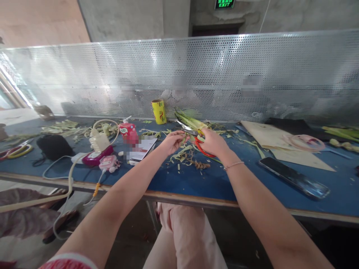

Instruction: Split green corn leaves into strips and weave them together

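My right hand (212, 142) is closed round a pair of scissors (204, 150) with red and yellow handles, their blades parted and pointing up and left. Just left of the blades, my left hand (175, 141) is closed in a pinch at a bit of green plant, mostly covered by the fingers. Behind both hands lies a bunch of long green leafy stalks (190, 120), pale toward the right end. Below them, leaf trimmings (183, 155) and a brown dried clump (202, 164) are strewn over the blue tabletop (174, 183).
A perforated metal screen (98, 78) borders the back. Left stand a yellow can-like container (159, 112), pink drink carton (128, 132), purple power strip with cables (97, 156) and black pouch (54, 146). Right are a phone (293, 176), cardboard (262, 136) and tape roll (305, 143).
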Motion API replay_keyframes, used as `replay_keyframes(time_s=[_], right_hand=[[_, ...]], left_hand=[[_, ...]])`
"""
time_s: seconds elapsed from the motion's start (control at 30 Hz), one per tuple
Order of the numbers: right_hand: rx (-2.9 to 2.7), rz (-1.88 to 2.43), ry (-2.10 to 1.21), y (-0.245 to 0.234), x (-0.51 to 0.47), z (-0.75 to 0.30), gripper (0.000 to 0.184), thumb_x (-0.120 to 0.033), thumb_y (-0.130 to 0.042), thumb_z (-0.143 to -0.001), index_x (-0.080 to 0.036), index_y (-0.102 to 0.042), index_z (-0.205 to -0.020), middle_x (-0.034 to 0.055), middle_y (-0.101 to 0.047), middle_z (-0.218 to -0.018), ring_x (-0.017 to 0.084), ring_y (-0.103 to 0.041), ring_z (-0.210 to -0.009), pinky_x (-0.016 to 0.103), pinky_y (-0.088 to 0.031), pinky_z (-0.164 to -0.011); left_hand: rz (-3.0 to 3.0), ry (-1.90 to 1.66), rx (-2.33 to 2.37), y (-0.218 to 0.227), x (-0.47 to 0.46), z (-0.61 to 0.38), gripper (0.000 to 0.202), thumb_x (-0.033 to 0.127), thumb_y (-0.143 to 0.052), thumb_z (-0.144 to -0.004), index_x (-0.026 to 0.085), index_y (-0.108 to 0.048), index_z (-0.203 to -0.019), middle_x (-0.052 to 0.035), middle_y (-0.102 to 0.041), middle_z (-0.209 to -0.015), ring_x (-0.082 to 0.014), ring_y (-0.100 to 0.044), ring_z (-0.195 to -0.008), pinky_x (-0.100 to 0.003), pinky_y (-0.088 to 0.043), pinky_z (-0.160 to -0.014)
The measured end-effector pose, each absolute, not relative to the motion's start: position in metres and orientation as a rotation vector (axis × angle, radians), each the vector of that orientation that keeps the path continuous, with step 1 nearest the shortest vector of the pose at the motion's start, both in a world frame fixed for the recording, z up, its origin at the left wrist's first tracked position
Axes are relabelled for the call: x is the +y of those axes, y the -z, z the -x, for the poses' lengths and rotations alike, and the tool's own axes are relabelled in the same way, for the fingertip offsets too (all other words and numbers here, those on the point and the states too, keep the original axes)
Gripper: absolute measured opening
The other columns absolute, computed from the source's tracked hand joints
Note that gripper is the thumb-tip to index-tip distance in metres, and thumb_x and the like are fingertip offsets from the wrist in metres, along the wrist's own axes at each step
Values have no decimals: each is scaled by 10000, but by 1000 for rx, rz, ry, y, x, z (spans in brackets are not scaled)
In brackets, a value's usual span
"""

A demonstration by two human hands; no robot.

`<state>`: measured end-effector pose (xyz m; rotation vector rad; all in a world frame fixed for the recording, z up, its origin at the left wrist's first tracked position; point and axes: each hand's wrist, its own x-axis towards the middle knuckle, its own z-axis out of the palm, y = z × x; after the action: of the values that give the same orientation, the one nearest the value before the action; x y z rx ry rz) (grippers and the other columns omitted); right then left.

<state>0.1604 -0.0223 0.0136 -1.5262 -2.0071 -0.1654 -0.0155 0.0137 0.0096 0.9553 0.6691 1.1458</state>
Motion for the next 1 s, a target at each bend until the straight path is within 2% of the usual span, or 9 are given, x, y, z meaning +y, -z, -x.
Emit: replay_keyframes(time_s=[0.23,0.6,0.8,1.0], right_hand=[[-1992,1610,196,-17,-24,-160,291,-459,-559,-774,-191,-608,-875,101,-666,-876,212,-601,-763,276,-360,-592],[-1962,1659,209,-22,-28,-161,303,-488,-543,-759,-202,-642,-758,86,-659,-735,197,-578,-671,266,-312,-537],[-1841,1657,158,-20,-26,-161,301,-498,-535,-762,-209,-619,-764,75,-649,-719,194,-564,-652,264,-318,-542],[-1696,1564,52,-18,-18,-165,374,-574,-499,-771,-204,-560,-768,80,-635,-734,214,-570,-692,289,-383,-609]], left_hand=[[-967,-1137,662,-7,17,16,167,-41,-496,-769,102,-572,-807,-69,-688,-714,-111,-680,-658,-184,-540,-682],[-954,-1116,669,-10,14,15,180,-53,-482,-773,90,-586,-808,-75,-688,-706,-106,-676,-637,-171,-541,-650],[-945,-1106,687,-10,14,15,207,-59,-499,-765,84,-595,-879,-77,-688,-709,-117,-680,-649,-189,-543,-671],[-969,-1140,675,-8,15,16,239,-59,-488,-762,92,-576,-926,-83,-697,-740,-128,-687,-702,-223,-541,-719]])
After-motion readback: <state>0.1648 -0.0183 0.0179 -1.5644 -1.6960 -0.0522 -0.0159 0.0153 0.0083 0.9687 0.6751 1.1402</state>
